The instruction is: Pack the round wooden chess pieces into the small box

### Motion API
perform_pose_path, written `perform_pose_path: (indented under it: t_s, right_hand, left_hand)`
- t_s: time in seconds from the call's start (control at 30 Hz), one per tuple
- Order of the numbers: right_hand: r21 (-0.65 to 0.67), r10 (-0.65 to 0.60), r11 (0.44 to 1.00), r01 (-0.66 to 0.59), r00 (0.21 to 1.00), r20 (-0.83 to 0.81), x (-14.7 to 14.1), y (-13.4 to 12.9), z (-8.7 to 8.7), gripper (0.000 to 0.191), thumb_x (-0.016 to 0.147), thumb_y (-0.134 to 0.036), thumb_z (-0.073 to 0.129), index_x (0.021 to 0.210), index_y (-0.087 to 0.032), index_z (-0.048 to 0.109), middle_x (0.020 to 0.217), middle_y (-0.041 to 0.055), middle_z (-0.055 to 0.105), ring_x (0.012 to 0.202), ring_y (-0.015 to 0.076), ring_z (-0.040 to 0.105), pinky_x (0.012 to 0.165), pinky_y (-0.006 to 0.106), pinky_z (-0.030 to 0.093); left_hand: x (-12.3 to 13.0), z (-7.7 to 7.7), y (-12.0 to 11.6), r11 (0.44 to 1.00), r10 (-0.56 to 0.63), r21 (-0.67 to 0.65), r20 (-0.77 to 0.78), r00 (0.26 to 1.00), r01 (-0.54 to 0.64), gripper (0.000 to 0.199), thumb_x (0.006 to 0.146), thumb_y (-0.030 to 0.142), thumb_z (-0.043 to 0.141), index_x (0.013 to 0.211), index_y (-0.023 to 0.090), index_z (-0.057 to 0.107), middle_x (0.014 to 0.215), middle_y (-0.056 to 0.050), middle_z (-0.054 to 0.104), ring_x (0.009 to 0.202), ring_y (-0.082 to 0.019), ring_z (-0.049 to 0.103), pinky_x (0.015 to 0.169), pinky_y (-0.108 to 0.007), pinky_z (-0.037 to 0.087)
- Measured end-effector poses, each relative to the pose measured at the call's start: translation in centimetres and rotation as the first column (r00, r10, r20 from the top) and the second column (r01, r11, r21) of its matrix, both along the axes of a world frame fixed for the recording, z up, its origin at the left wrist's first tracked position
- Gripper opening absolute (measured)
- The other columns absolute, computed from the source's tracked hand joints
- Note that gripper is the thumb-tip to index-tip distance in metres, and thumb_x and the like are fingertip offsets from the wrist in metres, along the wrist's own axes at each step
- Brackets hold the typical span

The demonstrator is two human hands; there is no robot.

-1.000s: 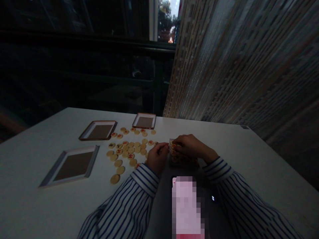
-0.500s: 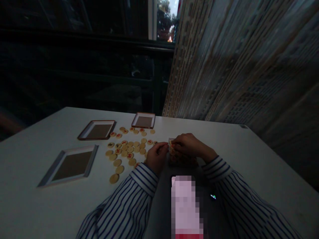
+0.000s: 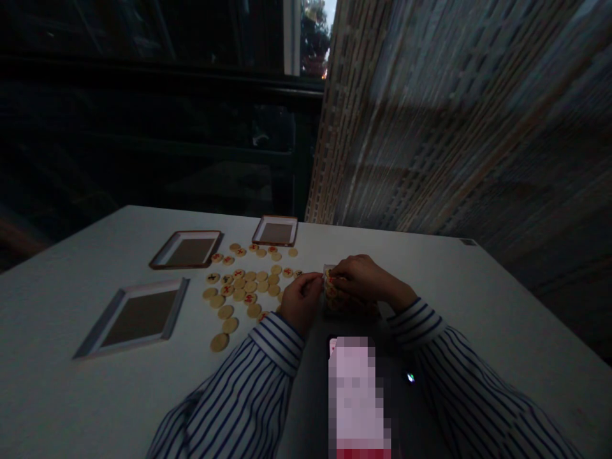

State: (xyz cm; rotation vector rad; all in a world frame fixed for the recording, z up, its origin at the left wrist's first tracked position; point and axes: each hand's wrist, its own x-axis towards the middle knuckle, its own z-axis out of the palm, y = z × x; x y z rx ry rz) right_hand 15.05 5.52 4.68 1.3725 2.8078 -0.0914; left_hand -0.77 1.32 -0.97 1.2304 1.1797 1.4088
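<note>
Yellowish round Chinese chess pieces (image 3: 251, 285), several with red or black characters, lie scattered on the white table. A small box (image 3: 327, 313), also filled with pieces, stands at the middle right. My left hand (image 3: 301, 301) is closed, its fingertips pinched at the box's left edge. Over the box, my right hand (image 3: 363, 277) has its fingers pressed down on a piece at the upper left of the filling. That hand covers much of the box's contents.
Three shallow trays stand to the left: a grey-white one (image 3: 179, 306), a brown-rimmed one (image 3: 220, 241) and a smaller one (image 3: 275, 244). A phone with a lit, blurred screen (image 3: 356, 389) lies in front of the box. Behind the table (image 3: 425, 255) hangs a string curtain (image 3: 382, 127).
Both hands stay at the box with almost no movement. The view has turned very slightly, so the curtain and window appear shifted left.
</note>
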Motion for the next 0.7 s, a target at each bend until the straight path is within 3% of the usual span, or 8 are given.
perform_pose_path:
  t_s: [0.7]
  right_hand:
    - [0.021, 0.010, 1.000, -0.010, 1.000, -0.002, 0.00, -0.04, 0.11, 0.026, 0.082, -0.034, 0.045, 0.097, -0.025, 0.064, 0.094, 0.0044, 0.067, 0.089, 0.0210, 0.057, 0.077, 0.032, 0.033]
  left_hand:
    - [0.02, 0.25, -0.13, 1.000, 0.016, -0.013, -0.021, 1.000, -0.016, 0.019, 0.068, 0.029, 0.057, 0.076, 0.014, 0.064, 0.068, -0.003, 0.064, 0.061, -0.012, 0.058, 0.056, -0.023, 0.047]
